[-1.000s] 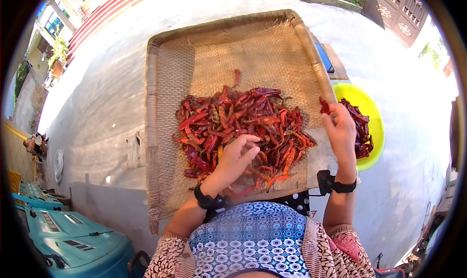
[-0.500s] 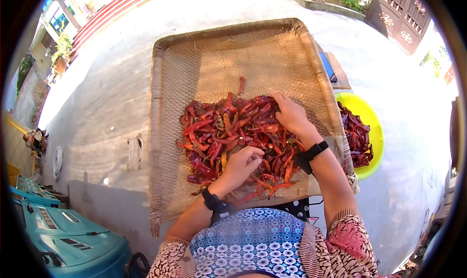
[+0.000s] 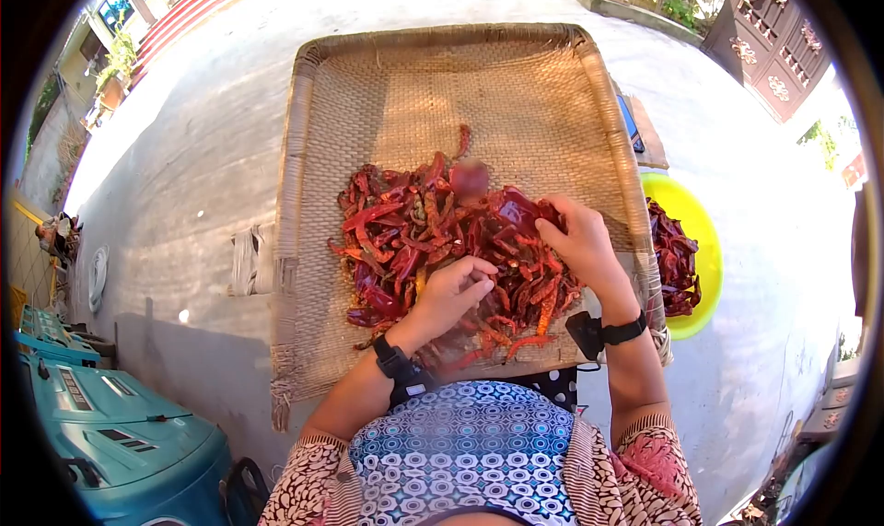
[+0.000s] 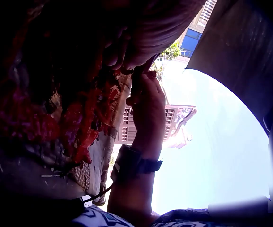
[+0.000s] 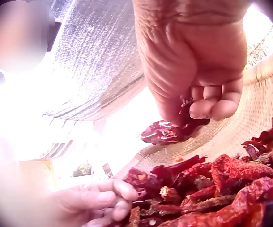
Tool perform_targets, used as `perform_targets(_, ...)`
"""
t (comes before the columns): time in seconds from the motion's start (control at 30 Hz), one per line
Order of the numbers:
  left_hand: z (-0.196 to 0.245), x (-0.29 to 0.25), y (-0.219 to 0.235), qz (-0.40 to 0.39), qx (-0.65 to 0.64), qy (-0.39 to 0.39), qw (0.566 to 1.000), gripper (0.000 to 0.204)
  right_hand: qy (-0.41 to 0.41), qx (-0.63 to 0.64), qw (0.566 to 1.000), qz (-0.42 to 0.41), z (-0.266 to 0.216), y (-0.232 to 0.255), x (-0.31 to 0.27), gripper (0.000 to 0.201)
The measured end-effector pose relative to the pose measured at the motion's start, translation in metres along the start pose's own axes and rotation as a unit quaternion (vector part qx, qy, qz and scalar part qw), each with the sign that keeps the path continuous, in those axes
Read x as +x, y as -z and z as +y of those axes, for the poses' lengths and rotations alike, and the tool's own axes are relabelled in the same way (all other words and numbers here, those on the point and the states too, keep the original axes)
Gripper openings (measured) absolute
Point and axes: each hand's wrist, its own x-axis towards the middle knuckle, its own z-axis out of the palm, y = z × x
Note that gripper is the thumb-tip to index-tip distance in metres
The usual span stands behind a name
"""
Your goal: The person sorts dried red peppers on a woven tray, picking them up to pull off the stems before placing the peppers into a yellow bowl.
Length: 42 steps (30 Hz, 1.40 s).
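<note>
A heap of dried red chili peppers [image 3: 405, 250] lies on a woven bamboo tray [image 3: 433, 93]. Over the heap's right side, my right hand [image 3: 585, 245] pinches one dark red chili pepper [image 5: 167, 132] between thumb and curled fingers. This pepper is glossy and wrinkled, raised above the others in the right wrist view. My left hand [image 3: 449, 298] rests at the near middle of the heap with its fingers loosely curled and nothing visible in them. In the left wrist view, shadow darkens the left hand and the peppers.
Right of the tray, a yellow-green bowl [image 3: 709, 277] contains dark red chili peppers [image 3: 672, 259]. A blue flat object [image 3: 631, 121] lies on a board by the tray's right edge. A teal machine [image 3: 129, 434] stands at lower left on the concrete ground.
My right hand has moved left from beside the bowl, where it held a chili pepper, to the heap, and now lifts another pepper slightly. The left hand has stayed in place.
</note>
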Motion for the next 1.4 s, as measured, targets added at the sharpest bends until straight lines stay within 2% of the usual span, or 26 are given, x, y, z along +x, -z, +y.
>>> perform_targets(0.1, 0.002, -0.001, 0.000, 0.009, -0.092, -0.002, 0.996, 0.026, 0.051, -0.008, 0.999, 0.007, 0.000, -0.010, -0.023, 0.032)
perform_targets(0.13, 0.012, -0.003, 0.002, 0.013, -0.114, 0.009, 0.993, 0.030, 0.071, 0.019, 0.997, -0.016, -0.004, -0.012, -0.029, 0.030)
perform_targets(0.23, 0.013, -0.006, 0.005, 0.044, -0.146, 0.020, 0.988, 0.030, 0.113, -0.017, 0.993, -0.020, -0.013, -0.020, -0.048, 0.028)
perform_targets(0.27, 0.009, -0.006, 0.005, 0.050, -0.121, 0.020, 0.991, 0.031, 0.106, -0.005, 0.994, -0.029, -0.014, -0.022, -0.051, 0.028)
perform_targets(0.37, 0.006, -0.006, 0.008, 0.041, -0.134, 0.021, 0.990, 0.028, 0.126, 0.012, 0.992, 0.000, -0.008, -0.031, -0.054, 0.025)
perform_targets(0.47, 0.003, -0.006, 0.011, 0.031, -0.147, 0.036, 0.988, 0.023, 0.096, 0.082, 0.992, 0.017, 0.008, -0.039, -0.054, 0.022)
perform_targets(0.57, -0.002, -0.006, 0.013, 0.014, -0.175, 0.038, 0.984, 0.022, 0.014, 0.003, 0.998, -0.060, 0.004, -0.035, -0.060, 0.023)
perform_targets(0.67, -0.004, -0.006, 0.014, 0.023, -0.197, 0.018, 0.980, 0.025, -0.030, 0.166, 0.983, -0.076, 0.007, -0.043, -0.064, 0.023)
perform_targets(0.77, 0.005, -0.007, 0.007, 0.049, -0.192, 0.009, 0.980, 0.028, -0.074, 0.252, 0.964, -0.045, 0.006, -0.043, -0.067, 0.022)
perform_targets(0.87, 0.007, -0.007, 0.010, 0.038, -0.213, 0.001, 0.976, 0.029, -0.085, 0.304, 0.948, -0.031, 0.014, -0.024, -0.068, 0.018)
perform_targets(0.97, 0.002, -0.005, 0.011, 0.018, -0.179, -0.007, 0.984, 0.028, -0.107, 0.414, 0.897, 0.111, 0.029, 0.003, -0.068, 0.022)
perform_targets(1.03, -0.003, -0.004, 0.011, 0.010, -0.167, -0.014, 0.986, 0.027, -0.042, 0.582, 0.791, 0.184, 0.056, 0.019, -0.068, 0.031)
perform_targets(1.07, -0.005, -0.004, 0.011, 0.006, -0.161, -0.018, 0.987, 0.026, -0.046, 0.675, 0.714, 0.180, 0.080, 0.027, -0.069, 0.035)
perform_targets(1.17, -0.003, -0.004, 0.011, 0.008, -0.146, -0.020, 0.989, 0.025, -0.058, 0.769, 0.603, 0.206, 0.112, 0.032, -0.072, 0.034)
perform_targets(1.27, -0.006, -0.003, 0.011, 0.011, -0.137, -0.019, 0.990, 0.024, -0.106, 0.752, 0.623, 0.187, 0.104, 0.009, -0.072, 0.033)
perform_targets(1.4, -0.003, -0.004, 0.010, 0.006, -0.139, -0.027, 0.990, 0.026, -0.126, 0.567, 0.812, 0.050, 0.032, -0.028, -0.072, 0.026)
